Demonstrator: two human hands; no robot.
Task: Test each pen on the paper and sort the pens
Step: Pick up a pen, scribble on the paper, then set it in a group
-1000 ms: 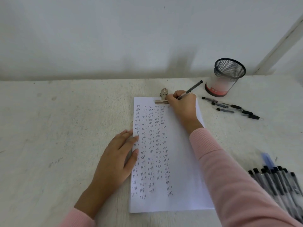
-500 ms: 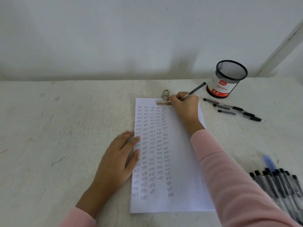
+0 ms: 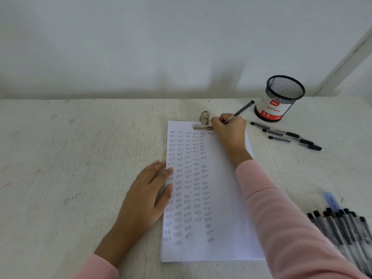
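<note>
The right hand [image 3: 229, 130] grips a black-capped pen [image 3: 240, 111], its fingers [image 3: 218, 121] curled tight round the barrel. The tip is hidden beneath them, at the top of the paper [image 3: 227, 198], just right of the last "test" column. A metal bulldog clip [image 3: 203, 123] sits just left of those fingers. The left hand [image 3: 147, 192] lies flat, fingers straight and close together, their tips pressing the sheet's left edge. Right of the writing fingers stand a mesh pen cup [image 3: 281, 97] and three loose pens [image 3: 287, 135] on the desk [image 3: 70, 158]. A pile of pens [image 3: 342, 228] lies well apart, nearer the person.
</note>
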